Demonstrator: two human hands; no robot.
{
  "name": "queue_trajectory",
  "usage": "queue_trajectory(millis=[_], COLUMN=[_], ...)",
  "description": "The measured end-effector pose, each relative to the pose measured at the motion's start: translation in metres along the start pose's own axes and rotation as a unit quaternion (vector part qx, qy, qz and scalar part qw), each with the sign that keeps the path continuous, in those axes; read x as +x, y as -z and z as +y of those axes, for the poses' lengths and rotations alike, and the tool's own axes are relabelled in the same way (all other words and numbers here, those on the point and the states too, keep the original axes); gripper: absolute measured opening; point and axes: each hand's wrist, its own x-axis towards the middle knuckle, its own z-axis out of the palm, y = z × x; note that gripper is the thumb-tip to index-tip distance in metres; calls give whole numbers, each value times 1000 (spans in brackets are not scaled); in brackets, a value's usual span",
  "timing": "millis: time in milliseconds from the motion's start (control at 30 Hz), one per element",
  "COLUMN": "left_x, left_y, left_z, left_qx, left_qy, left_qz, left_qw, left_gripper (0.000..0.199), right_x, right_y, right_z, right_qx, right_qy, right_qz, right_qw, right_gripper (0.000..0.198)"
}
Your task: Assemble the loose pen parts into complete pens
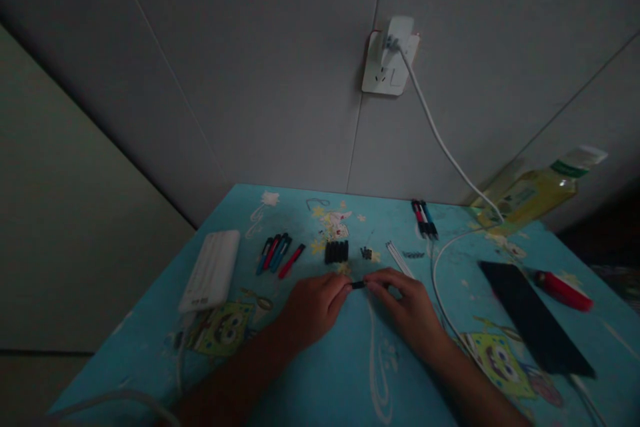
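Observation:
My left hand pinches one end of a short black pen part, tube-like. At its other end the thumb and fingertips of my right hand are closed; any smaller piece between them is hidden. Just beyond lie a row of black pen grips, a small heap of dark pen tips, some thin white refills and a patch of tiny springs. Blue and red pen barrels lie to the left, with one red barrel nearest my left hand.
Several pens lie at the table's back edge. A white power bank is at left. At right are a dark tablet or phone, a red object and a bottle of yellow liquid. A white cable hangs from the wall socket.

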Motion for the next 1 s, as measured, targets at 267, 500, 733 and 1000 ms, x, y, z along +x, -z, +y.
queue_trajectory(millis=[267,500,733,1000], left_x=[1,2,5,18], left_y=[-1,-1,-4,-5], left_z=[-1,-4,-11,-18], left_qx=[36,31,-71,-502], left_qy=[-24,-19,50,242], left_qz=[28,39,118,229], left_qw=[999,999,989,798], left_gripper=[23,19,18,30], right_x=[0,2,2,3], right_y=[0,5,8,4], right_z=[6,0,4,4], right_qx=[-98,-57,-68,-49], right_qy=[-29,10,-17,-42], right_qz=[-21,-25,-13,7], right_qw=[994,998,997,998], right_gripper=[38,13,16,19])
